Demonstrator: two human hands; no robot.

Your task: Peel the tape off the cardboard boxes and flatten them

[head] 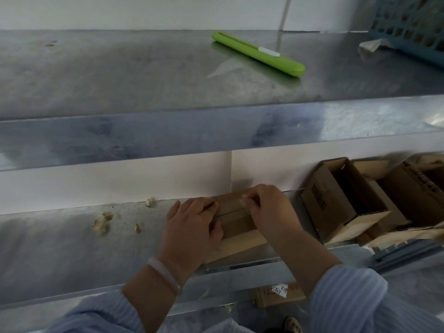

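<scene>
A small closed cardboard box (234,216) lies on the lower steel shelf (72,248), its flap seam facing up. My left hand (192,224) grips the box's left end, thumb on the near side. My right hand (269,210) rests on the right end and pinches a strip of clear tape (245,199) at the top of the box. Both hands cover much of the box.
Open cardboard boxes (346,200) stand to the right on the same shelf. Balled-up tape scraps (103,222) lie to the left. A green box cutter (258,54) lies on the upper shelf, with a blue basket (413,32) at the far right. A labelled box (278,294) sits below.
</scene>
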